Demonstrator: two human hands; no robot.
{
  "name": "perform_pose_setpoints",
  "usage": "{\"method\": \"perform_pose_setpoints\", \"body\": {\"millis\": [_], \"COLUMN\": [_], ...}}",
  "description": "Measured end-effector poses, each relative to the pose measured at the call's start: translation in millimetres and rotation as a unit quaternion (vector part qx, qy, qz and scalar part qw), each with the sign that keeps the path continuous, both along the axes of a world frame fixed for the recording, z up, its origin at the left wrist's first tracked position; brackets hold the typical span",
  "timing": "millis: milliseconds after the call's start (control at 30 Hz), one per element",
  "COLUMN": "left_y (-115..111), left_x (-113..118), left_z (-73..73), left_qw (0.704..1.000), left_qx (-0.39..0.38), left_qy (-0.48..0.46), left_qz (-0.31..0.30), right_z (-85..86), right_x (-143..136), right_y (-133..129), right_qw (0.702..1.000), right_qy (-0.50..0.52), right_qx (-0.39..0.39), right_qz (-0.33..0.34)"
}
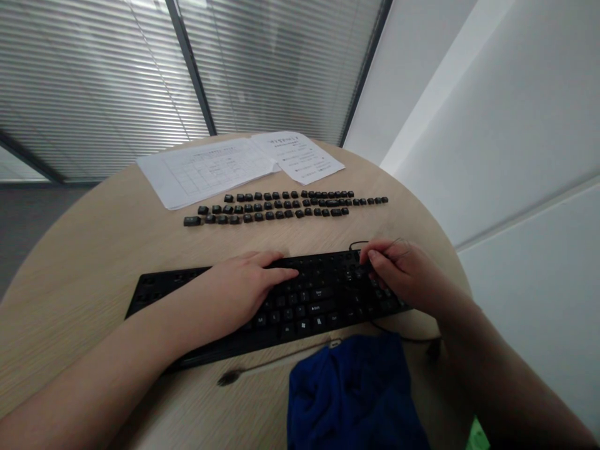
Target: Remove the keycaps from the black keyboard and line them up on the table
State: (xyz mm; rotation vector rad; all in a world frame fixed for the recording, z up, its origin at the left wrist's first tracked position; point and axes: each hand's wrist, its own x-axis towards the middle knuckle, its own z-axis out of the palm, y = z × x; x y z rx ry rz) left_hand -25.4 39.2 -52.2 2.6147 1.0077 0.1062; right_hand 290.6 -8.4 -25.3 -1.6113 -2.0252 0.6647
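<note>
Looking down through the head view, we lay our left hand (246, 281) palm-down across the keyboard (323, 306), its visible fingers stretched out to the right. Our right hand (370, 265) reaches in over the keyboard's right end, fingers curled and bunched; we cannot tell whether they grip anything. Beyond the keyboard, loose keys (278, 204) lie in three rows on the table (107, 231).

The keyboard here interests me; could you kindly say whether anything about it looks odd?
Yes: the keyboard looks partly stripped. Bare key positions show at its left end, and loose black keycaps sit in rows beyond it, looking neatly lined up rather than spilled.
</note>
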Motion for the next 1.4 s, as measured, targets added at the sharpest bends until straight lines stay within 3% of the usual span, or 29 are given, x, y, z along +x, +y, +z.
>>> {"method": "perform_pose_setpoints", "body": {"millis": [233, 800, 1067, 1400], "left_y": [0, -1, 1, 1], "left_x": [1, 4, 3, 4], "left_z": [-1.8, 4.0, -2.3, 0.8], "left_qw": [1.0, 1.0, 1.0, 1.0], "left_qx": [0.003, -0.009, 0.001, 0.002], "left_qy": [0.015, 0.023, 0.014, 0.013], "left_qz": [-0.001, 0.0, -0.002, -0.008], "right_z": [4.8, 1.5, -0.3, -0.1], "right_x": [-11, -9, -14, -21], "right_y": [-6, -5, -7, -11], "right_qw": [0.996, 0.999, 0.998, 0.994], "right_qy": [-0.06, -0.04, -0.051, -0.082], "right_qx": [0.057, 0.03, 0.042, 0.073], "right_qz": [0.011, -0.013, -0.011, -0.01]}}
